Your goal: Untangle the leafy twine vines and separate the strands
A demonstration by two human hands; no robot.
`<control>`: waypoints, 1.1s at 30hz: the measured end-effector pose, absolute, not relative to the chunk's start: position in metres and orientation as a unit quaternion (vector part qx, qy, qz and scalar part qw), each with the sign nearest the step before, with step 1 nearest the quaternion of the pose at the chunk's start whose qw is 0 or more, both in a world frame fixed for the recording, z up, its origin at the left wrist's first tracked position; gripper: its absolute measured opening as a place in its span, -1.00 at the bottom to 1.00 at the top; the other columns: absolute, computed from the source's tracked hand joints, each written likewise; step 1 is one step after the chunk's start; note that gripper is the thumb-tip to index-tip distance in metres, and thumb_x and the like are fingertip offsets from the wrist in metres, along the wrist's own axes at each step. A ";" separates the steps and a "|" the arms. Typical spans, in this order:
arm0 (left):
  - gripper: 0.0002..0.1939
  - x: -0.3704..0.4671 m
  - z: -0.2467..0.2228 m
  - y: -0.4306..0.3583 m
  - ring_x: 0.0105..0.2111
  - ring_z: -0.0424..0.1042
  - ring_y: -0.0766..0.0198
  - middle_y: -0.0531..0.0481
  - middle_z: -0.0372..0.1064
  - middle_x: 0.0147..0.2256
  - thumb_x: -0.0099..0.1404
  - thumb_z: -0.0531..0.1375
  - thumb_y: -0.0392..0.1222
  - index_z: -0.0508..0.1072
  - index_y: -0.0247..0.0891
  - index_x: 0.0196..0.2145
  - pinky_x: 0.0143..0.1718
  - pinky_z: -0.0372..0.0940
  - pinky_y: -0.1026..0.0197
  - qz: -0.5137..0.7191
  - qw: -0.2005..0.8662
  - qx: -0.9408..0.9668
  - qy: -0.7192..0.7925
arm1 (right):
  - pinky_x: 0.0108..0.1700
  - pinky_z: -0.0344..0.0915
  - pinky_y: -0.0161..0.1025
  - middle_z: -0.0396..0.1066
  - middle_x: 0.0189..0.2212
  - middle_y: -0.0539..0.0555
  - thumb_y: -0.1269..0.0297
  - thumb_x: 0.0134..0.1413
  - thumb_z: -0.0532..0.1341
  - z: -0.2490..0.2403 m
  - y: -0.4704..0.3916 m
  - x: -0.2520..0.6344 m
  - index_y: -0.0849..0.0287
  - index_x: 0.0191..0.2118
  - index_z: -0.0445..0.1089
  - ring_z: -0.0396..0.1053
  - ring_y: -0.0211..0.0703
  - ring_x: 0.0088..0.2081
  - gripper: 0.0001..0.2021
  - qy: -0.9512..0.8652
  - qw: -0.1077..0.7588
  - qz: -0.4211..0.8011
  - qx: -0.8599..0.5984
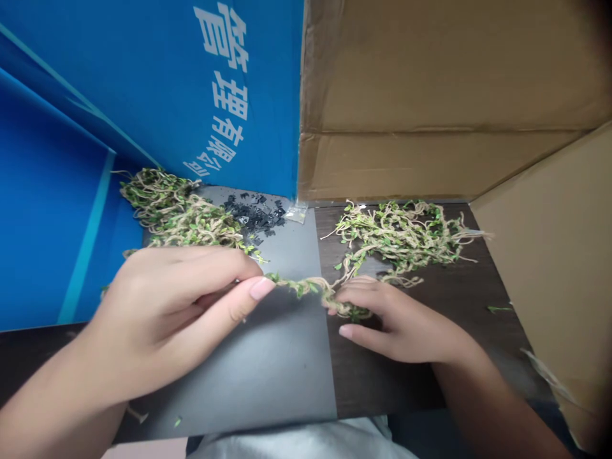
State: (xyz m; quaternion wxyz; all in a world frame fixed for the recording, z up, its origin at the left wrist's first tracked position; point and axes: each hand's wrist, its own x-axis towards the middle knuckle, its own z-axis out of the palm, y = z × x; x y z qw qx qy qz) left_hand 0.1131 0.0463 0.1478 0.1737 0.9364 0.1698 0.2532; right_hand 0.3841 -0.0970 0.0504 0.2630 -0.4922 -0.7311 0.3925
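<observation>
A leafy twine strand [301,286] runs between my two hands above the table. My left hand [191,312] pinches its left end between thumb and forefinger. The fingers of my right hand [392,319] curl round the bunched right part of the strand, with the thumb a little apart below. Beyond my right hand lies a heap of green-leaved twine [406,236] on the dark wood surface. Another, larger heap of leafy twine [186,213] rests behind my left hand, partly hidden by it.
Small black pieces [258,215] are scattered at the back of the grey surface [287,363]. A blue panel [143,83] with white characters stands at the left and back. Cardboard walls [430,70] rise at the back and right. A clear tape scrap [296,213] lies near the corner.
</observation>
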 end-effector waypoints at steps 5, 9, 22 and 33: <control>-0.72 0.114 0.145 0.049 -0.68 0.23 0.43 0.10 0.32 -0.62 0.45 0.24 -0.17 0.46 -0.20 -0.46 -0.66 0.05 0.32 0.263 0.163 0.932 0.187 | -0.05 0.34 -0.22 0.55 -0.23 0.09 0.19 0.45 0.24 0.044 -0.094 0.368 0.15 -0.10 0.54 0.49 -0.13 -0.15 -0.82 -0.664 0.388 0.417 -0.484; -0.65 0.112 0.146 0.058 -0.69 0.18 0.44 0.10 0.23 -0.65 0.47 0.20 -0.13 0.44 -0.24 -0.49 -0.66 0.02 0.30 0.245 0.129 0.942 0.190 | -0.30 0.25 -0.30 0.40 -0.45 -0.01 0.14 0.51 0.16 0.044 -0.098 0.370 0.17 -0.13 0.56 0.34 -0.26 -0.41 -0.72 -0.619 0.436 0.410 -0.510; -0.44 0.090 0.155 0.076 -0.67 -0.10 0.51 0.14 -0.12 -0.68 0.41 0.26 -0.08 0.13 -0.30 -0.65 -0.60 -0.18 0.31 0.258 -0.011 0.941 0.217 | -0.43 0.03 -0.30 0.17 -0.52 -0.11 0.15 0.50 0.17 0.039 -0.110 0.367 0.11 -0.10 0.38 0.08 -0.30 -0.51 -0.84 -0.577 0.453 0.418 -0.536; -0.62 0.106 0.150 0.098 -0.54 0.28 0.37 0.09 0.35 -0.52 0.48 0.16 0.07 0.47 -0.25 -0.39 -0.46 0.03 0.31 0.207 -0.036 0.967 0.142 | -0.47 -0.01 -0.34 0.11 -0.58 -0.13 0.14 0.45 0.23 0.048 -0.109 0.366 0.17 -0.26 0.44 0.02 -0.35 -0.53 -0.75 -0.528 0.474 0.480 -0.515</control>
